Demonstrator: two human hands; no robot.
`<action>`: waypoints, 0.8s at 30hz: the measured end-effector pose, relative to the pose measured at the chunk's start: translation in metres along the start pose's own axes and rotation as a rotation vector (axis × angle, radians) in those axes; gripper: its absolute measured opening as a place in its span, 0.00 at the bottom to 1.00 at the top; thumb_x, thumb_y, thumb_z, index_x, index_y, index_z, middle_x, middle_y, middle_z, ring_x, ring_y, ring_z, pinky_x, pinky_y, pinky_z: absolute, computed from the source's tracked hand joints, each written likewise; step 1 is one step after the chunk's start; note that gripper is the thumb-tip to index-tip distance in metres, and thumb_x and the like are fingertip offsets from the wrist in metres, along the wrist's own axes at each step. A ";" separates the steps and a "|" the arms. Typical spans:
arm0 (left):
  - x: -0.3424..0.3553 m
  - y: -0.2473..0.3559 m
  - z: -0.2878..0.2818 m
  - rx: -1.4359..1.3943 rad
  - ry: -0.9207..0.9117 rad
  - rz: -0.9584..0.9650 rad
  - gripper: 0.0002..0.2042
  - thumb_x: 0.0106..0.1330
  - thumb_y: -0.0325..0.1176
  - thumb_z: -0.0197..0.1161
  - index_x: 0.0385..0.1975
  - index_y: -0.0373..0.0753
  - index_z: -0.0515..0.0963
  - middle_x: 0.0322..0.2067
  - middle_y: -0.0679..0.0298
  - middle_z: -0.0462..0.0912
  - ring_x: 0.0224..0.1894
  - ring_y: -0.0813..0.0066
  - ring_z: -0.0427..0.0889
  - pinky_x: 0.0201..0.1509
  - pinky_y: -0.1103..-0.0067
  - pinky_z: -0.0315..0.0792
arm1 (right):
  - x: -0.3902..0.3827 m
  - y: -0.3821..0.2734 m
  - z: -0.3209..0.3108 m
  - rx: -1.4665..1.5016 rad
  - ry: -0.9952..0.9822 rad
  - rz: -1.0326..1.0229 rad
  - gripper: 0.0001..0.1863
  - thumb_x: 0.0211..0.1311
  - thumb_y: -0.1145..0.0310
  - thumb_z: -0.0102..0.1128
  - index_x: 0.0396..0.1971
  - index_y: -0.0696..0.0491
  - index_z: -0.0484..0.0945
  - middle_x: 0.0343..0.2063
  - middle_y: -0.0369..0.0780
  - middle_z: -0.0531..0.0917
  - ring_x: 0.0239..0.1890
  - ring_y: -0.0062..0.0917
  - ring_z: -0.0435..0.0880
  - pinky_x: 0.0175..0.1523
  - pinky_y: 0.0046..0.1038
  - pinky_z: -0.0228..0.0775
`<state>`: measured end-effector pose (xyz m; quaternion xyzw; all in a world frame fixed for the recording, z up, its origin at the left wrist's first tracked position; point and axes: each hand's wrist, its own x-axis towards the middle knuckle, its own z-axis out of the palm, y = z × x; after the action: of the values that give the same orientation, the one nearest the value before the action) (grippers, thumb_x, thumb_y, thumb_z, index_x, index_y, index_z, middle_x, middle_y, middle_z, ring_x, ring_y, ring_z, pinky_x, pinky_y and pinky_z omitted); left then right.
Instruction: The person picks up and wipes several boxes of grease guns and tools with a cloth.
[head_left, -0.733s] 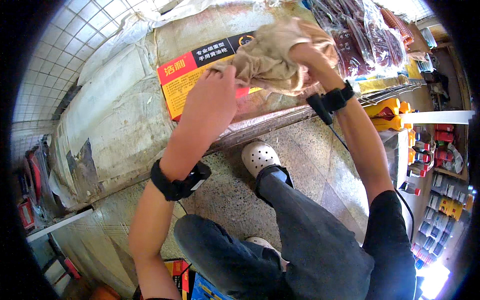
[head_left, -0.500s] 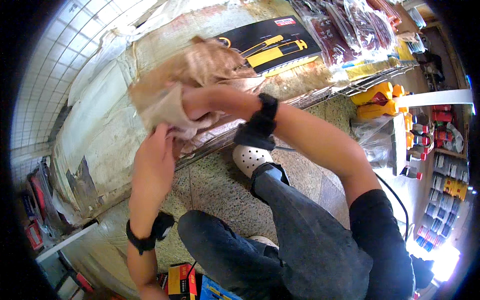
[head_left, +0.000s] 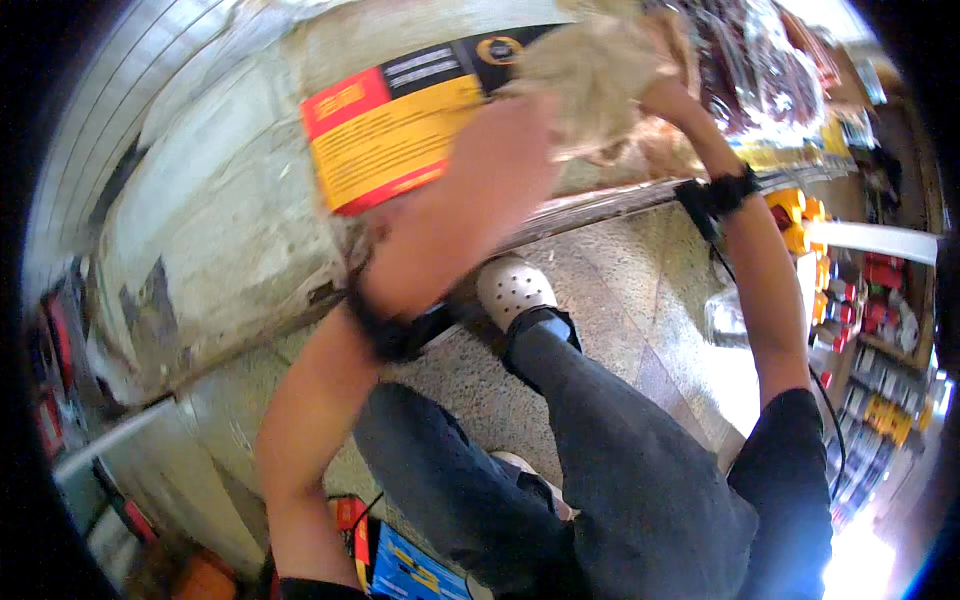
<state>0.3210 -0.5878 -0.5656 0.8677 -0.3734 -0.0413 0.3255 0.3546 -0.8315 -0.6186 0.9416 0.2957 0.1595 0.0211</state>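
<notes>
A beige cloth (head_left: 590, 80) lies bunched over a flat black, red and yellow box (head_left: 390, 135), covering its right part. The box rests on a worn, pale-covered platform (head_left: 230, 190). My right hand (head_left: 668, 85) grips the right side of the cloth. My left hand (head_left: 500, 165) stretches over the box and meets the cloth's left edge; it is smeared by motion and its fingers cannot be made out. Both wrists wear black straps.
Plastic-wrapped dark red goods (head_left: 750, 70) lie to the right of the cloth. Yellow bottles (head_left: 790, 215) and packed shelves (head_left: 880, 380) stand at the right. My legs and a white clog (head_left: 515, 285) are below the platform's edge. A blue box (head_left: 415, 565) lies at the bottom.
Both hands and the cloth have moved right along the platform. The box's red and yellow left part, covered before, now shows, while its right part is hidden.
</notes>
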 end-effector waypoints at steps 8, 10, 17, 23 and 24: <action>0.003 0.016 0.003 0.280 0.088 0.115 0.10 0.50 0.29 0.57 0.32 0.34 0.73 0.26 0.51 0.79 0.31 0.57 0.80 0.35 0.68 0.73 | -0.035 0.004 0.011 0.386 0.157 0.391 0.34 0.55 0.64 0.50 0.63 0.49 0.52 0.63 0.42 0.57 0.65 0.34 0.54 0.67 0.36 0.43; -0.022 0.007 -0.024 0.142 0.019 -0.188 0.09 0.52 0.31 0.56 0.32 0.34 0.74 0.26 0.52 0.79 0.29 0.57 0.80 0.35 0.66 0.73 | -0.005 -0.062 -0.013 0.453 -0.055 0.157 0.38 0.51 0.65 0.54 0.63 0.50 0.50 0.62 0.44 0.57 0.64 0.35 0.57 0.67 0.35 0.45; -0.087 -0.026 -0.084 0.140 -0.039 -0.325 0.11 0.58 0.35 0.52 0.36 0.37 0.75 0.31 0.52 0.79 0.37 0.54 0.79 0.41 0.66 0.72 | 0.112 -0.113 0.036 0.180 -0.061 -0.255 0.33 0.51 0.57 0.53 0.60 0.34 0.59 0.63 0.32 0.58 0.68 0.30 0.48 0.66 0.45 0.37; -0.103 -0.056 -0.074 0.053 0.358 -0.378 0.11 0.61 0.33 0.49 0.38 0.34 0.73 0.33 0.47 0.78 0.39 0.47 0.75 0.43 0.63 0.70 | 0.150 -0.134 0.059 0.140 0.119 -0.206 0.27 0.55 0.54 0.48 0.58 0.34 0.63 0.63 0.33 0.59 0.68 0.27 0.45 0.65 0.45 0.35; -0.101 -0.056 -0.069 0.048 0.353 -0.369 0.11 0.61 0.33 0.49 0.38 0.34 0.73 0.33 0.47 0.78 0.39 0.47 0.75 0.43 0.63 0.70 | 0.150 -0.138 0.055 0.103 0.137 -0.204 0.26 0.56 0.55 0.47 0.58 0.35 0.63 0.63 0.33 0.59 0.68 0.27 0.46 0.65 0.44 0.36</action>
<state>0.3046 -0.4542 -0.5626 0.9223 -0.1473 0.0608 0.3520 0.4120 -0.6303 -0.6463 0.8935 0.3983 0.2052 -0.0317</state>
